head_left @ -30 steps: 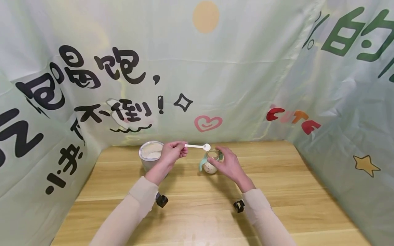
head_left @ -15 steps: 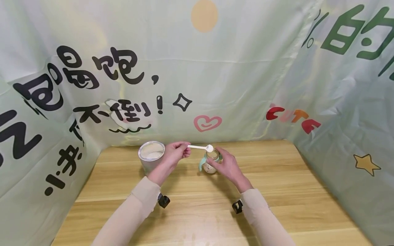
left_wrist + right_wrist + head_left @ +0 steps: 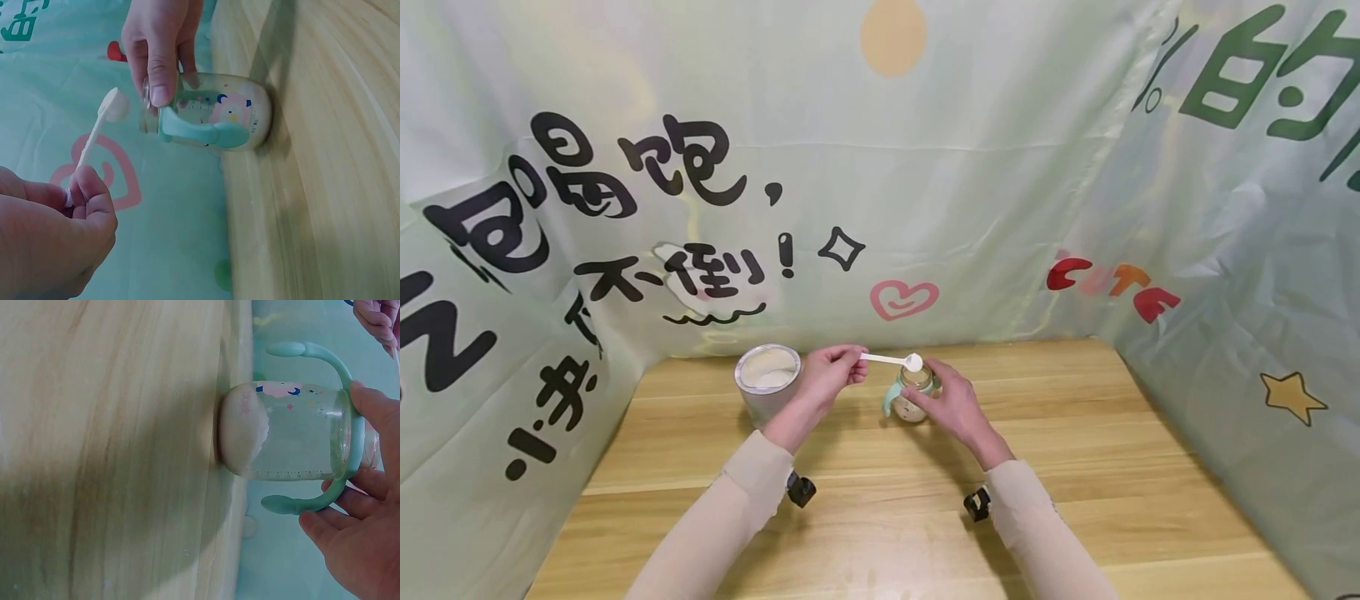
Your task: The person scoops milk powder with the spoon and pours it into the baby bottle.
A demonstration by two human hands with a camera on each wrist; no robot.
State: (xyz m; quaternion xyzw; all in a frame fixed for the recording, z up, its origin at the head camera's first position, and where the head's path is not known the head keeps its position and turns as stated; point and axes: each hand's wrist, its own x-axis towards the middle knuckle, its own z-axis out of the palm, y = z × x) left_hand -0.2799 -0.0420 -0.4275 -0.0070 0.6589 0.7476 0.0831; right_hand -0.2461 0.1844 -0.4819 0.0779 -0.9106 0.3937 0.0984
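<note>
My left hand [image 3: 823, 379] pinches the handle of a white measuring scoop [image 3: 886, 359], holding it level. White powder fills the scoop's bowl [image 3: 115, 105], which is just above the open mouth of a baby bottle [image 3: 910, 410]. The bottle stands upright on the table, clear with cartoon prints and mint-green side handles [image 3: 312, 353]. Around its neck, my right hand [image 3: 958, 407] grips it with thumb and fingers. Pale powder [image 3: 240, 434] lies in the bottom of the bottle. Some of the right fingers are hidden behind the bottle in the left wrist view.
An open can of powder [image 3: 760, 407] stands left of the bottle, partly behind the left forearm. The wooden table [image 3: 880, 517] is bounded by a printed cloth backdrop [image 3: 985, 208] at the back and sides. Small black devices [image 3: 801, 490] sit at both wrists.
My left hand has moved slightly right, bringing the filled scoop closer over the bottle's mouth. The right hand stays around the bottle. The head view has shifted a little.
</note>
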